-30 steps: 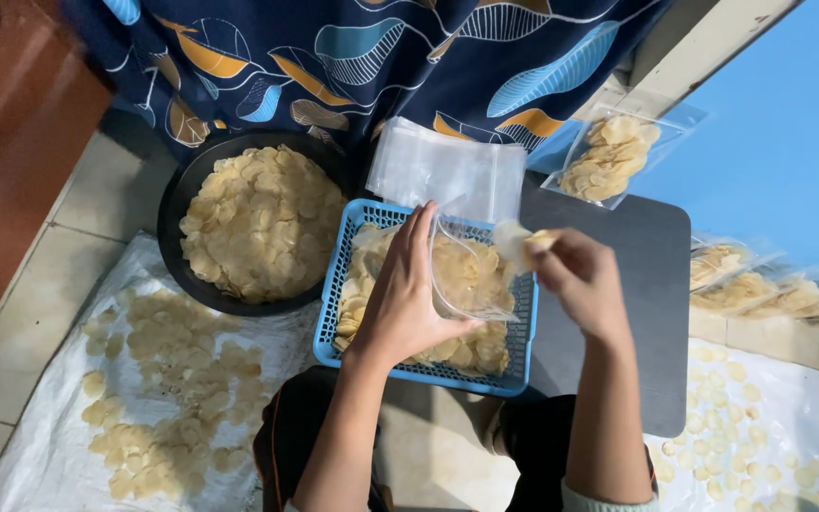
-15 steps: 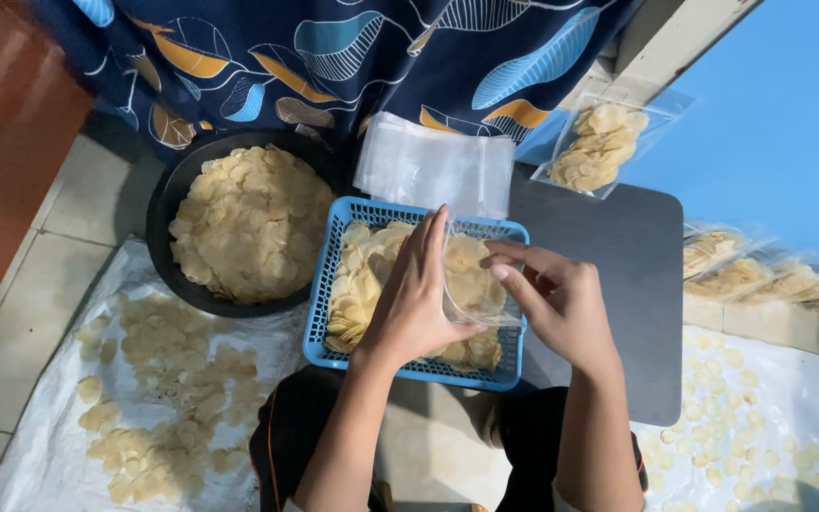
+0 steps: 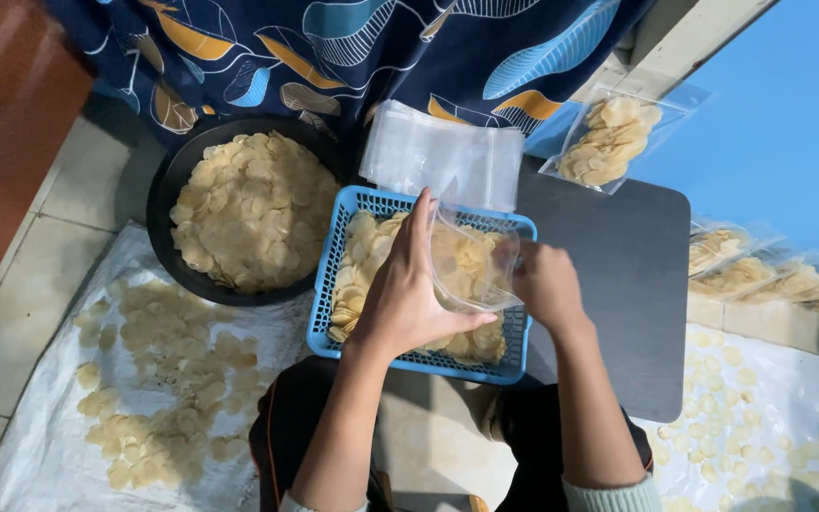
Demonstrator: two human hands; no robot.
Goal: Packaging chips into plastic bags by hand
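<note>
Tiled floor and a dark leaf-print cloth (image 3: 353, 47) frame the scene, with pale raw chips spread on white sacking (image 3: 40, 446) to the outside of the left arm. Over the blue plastic mesh basket (image 3: 326, 313) of chips, the left hand (image 3: 408, 294) now stands upright, thumb underneath and fingers raised along the near side of a small clear plastic bag (image 3: 471, 270), propping its mouth open. A second ago the right hand (image 3: 544, 283) was lifted off to the side pinching a chip; half a second ago it was closing in; now it sits right at the bag's far edge, fingers curled against the plastic, though whether it has anything pinched I cannot tell. So the bag looks to be mid-fill, a few chips visible inside it, hanging just above the basket rather than resting in it. Just beyond the grip lies a stack of empty clear bags (image 3: 443, 152), and beyond the left hand a round black pan (image 3: 168, 190) heaped with chips. Outward of the right hand, on a dark grey board (image 3: 627, 284), a filled clear bag (image 3: 613, 142) lies well apart.
</note>
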